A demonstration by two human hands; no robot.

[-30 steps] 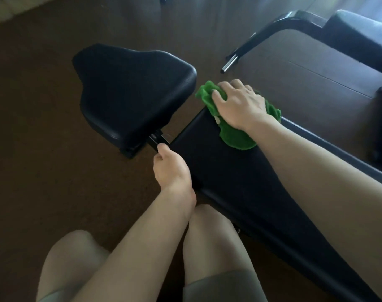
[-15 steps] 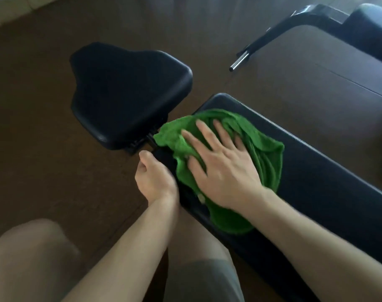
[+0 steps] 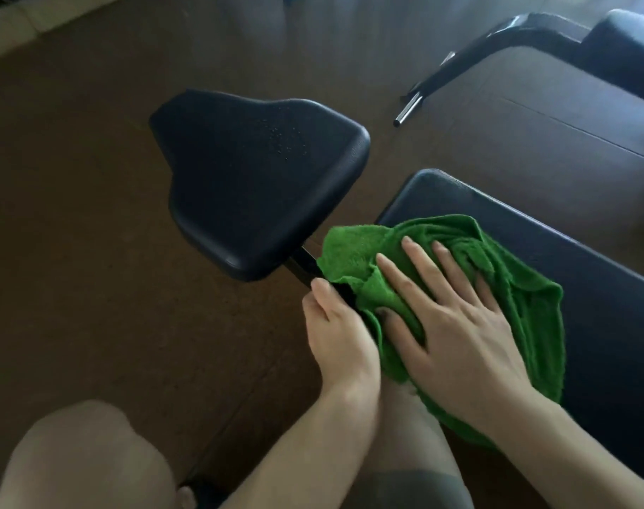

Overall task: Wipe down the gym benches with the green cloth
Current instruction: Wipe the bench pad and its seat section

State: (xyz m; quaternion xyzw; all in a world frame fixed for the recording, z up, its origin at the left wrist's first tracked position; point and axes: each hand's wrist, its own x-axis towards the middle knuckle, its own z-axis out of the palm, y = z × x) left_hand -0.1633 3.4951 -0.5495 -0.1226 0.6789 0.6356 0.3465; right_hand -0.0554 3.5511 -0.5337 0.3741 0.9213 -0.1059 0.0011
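A black padded gym bench runs from the centre to the lower right, its long pad separated by a gap from the wedge-shaped seat pad, which carries small droplets. The green cloth lies spread over the near end of the long pad. My right hand presses flat on the cloth with fingers apart. My left hand grips the pad's left edge beside the cloth, next to the black frame bar joining the two pads.
The floor is dark brown. A second bench with a black pad and a black leg with a chrome tip stands at the top right. My bare knees are at the bottom of the view.
My right hand has slid the cloth from the far right corner of the long pad towards me and to the left, spreading it flat. My left hand stayed on the pad's edge.
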